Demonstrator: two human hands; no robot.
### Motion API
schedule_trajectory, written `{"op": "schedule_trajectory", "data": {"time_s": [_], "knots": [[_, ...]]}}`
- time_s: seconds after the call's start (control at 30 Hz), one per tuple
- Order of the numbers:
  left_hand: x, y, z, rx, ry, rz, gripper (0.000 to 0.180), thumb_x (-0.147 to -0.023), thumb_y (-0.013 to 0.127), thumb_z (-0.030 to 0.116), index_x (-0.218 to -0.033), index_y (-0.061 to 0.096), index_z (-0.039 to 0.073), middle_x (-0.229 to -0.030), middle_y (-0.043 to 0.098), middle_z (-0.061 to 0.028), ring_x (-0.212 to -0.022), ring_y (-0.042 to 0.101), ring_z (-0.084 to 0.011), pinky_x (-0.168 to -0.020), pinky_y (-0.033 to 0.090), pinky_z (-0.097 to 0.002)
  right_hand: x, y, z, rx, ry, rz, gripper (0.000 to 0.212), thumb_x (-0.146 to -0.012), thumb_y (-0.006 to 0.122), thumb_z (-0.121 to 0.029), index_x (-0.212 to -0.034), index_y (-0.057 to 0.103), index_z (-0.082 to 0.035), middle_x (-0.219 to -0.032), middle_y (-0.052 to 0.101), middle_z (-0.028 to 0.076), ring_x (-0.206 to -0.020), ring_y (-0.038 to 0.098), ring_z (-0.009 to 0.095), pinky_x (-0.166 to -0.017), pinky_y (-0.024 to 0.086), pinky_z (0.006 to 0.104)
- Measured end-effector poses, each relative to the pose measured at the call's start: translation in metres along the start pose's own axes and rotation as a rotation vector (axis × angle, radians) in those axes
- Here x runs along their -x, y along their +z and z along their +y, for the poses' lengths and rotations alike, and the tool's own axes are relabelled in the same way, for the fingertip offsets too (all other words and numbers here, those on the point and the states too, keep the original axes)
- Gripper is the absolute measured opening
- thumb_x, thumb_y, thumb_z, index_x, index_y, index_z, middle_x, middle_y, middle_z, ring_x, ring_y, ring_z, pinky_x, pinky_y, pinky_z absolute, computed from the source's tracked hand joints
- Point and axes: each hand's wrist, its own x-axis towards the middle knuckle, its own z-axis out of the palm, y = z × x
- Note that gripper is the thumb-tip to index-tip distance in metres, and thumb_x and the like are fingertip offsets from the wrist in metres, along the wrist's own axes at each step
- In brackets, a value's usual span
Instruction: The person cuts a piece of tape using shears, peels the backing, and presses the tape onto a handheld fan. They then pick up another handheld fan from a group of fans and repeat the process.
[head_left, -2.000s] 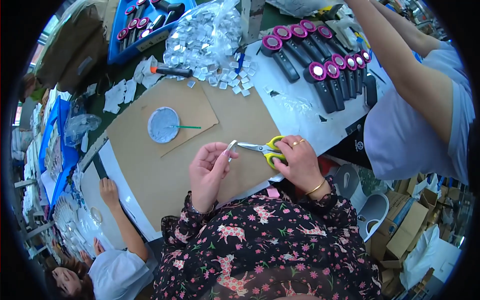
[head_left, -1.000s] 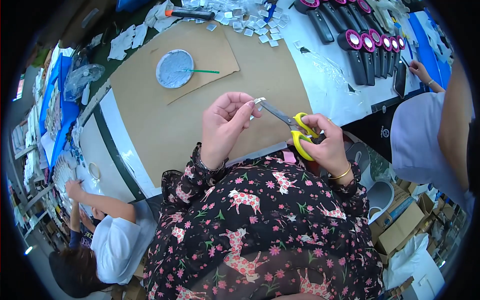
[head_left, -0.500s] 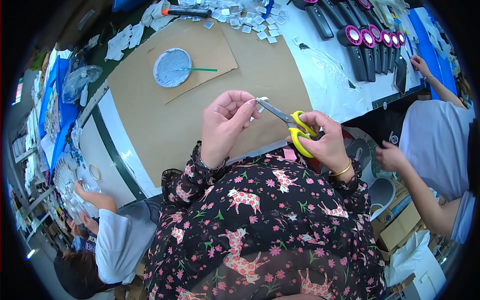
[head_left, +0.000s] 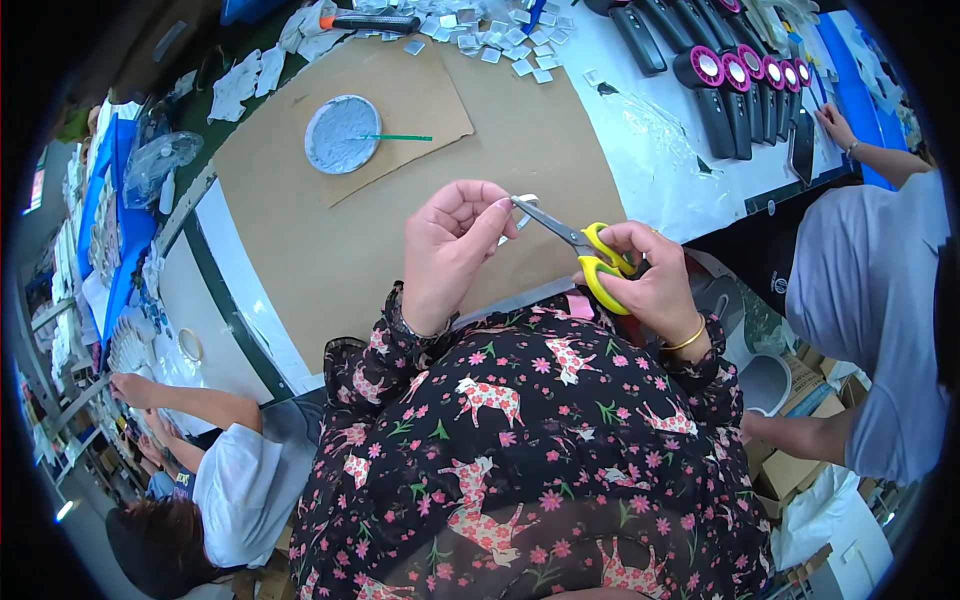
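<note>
Above the brown cardboard sheet, near its front edge, we find our right hand closed through the yellow handles of the scissors, blades pointing left. Our left hand pinches a small clear piece at the blade tips; whether the blades meet it we cannot tell. Farther back on the cardboard lies a grey round dish with a green stick across it. Beyond the cardboard's far right corner stand black tools with pink caps.
</note>
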Motion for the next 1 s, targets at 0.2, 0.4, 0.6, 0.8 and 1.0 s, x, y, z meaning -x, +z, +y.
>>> {"op": "schedule_trajectory", "data": {"time_s": [0.2,0.4,0.6,0.8,1.0], "knots": [[0.001,0.000,0.000,-0.009,0.003,0.003,0.013,-0.103,0.065,0.009,-0.111,0.066,0.000,-0.085,0.072,-0.0046,-0.063,0.053,-0.0007,-0.054,0.036,-0.0161,0.001,-0.001,0.007,-0.054,0.032,-0.018,0.033,-0.082,0.081,-0.002,-0.110,0.066,0.004,-0.099,0.074,0.008,-0.088,0.069,0.011,-0.084,0.056,0.0274],[0.001,0.000,0.000,-0.030,0.003,-0.001,0.013,-0.102,0.065,0.009,-0.111,0.067,-0.001,-0.086,0.072,-0.0045,-0.064,0.053,-0.0005,-0.054,0.035,-0.0159,0.000,-0.002,0.019,0.042,0.003,-0.048,0.030,-0.083,0.078,0.001,-0.109,0.065,0.005,-0.099,0.073,0.008,-0.089,0.069,0.011,-0.085,0.056,0.0268],[-0.001,-0.001,-0.001,-0.044,0.006,-0.003,0.013,-0.102,0.065,0.009,-0.111,0.067,-0.001,-0.087,0.072,-0.0041,-0.065,0.053,-0.0002,-0.054,0.035,-0.0156,-0.001,-0.002,0.016,0.049,0.046,-0.065,0.028,-0.083,0.078,0.002,-0.108,0.065,0.005,-0.099,0.073,0.007,-0.090,0.069,0.011,-0.083,0.057,0.0263],[-0.001,0.000,-0.001,-0.038,0.007,0.012,0.014,-0.102,0.066,0.010,-0.111,0.066,-0.001,-0.086,0.073,-0.0038,-0.064,0.052,0.0003,-0.053,0.034,-0.0154,0.002,-0.001,0.016,0.187,-0.090,0.031,0.029,-0.080,0.081,-0.001,-0.105,0.066,0.003,-0.096,0.072,0.007,-0.086,0.069,0.012,-0.078,0.056,0.0264],[0.001,0.000,0.002,-0.061,0.026,0.071,0.018,-0.101,0.067,0.006,-0.117,0.063,-0.001,-0.094,0.073,-0.0064,-0.074,0.058,-0.0008,-0.057,0.038,-0.0145,0.006,-0.007,0.014,0.357,-0.193,0.183,0.033,-0.076,0.083,-0.004,-0.104,0.066,0.001,-0.094,0.070,0.009,-0.083,0.069,0.018,-0.076,0.055,0.0307]]}}
